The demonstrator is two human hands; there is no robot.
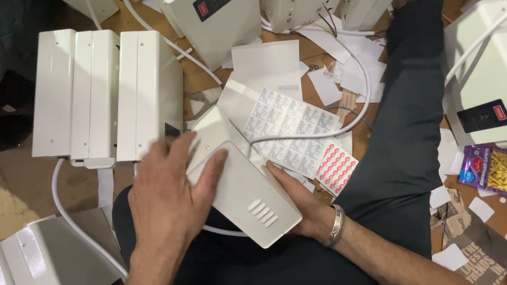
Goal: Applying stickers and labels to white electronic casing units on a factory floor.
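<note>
Hands (170,194) on smooth boxy casing (242,191)

Both hands (167,197) (304,208) — white casing (242,185) between

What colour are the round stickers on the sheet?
Red, on the round stickers in the head view.
</note>
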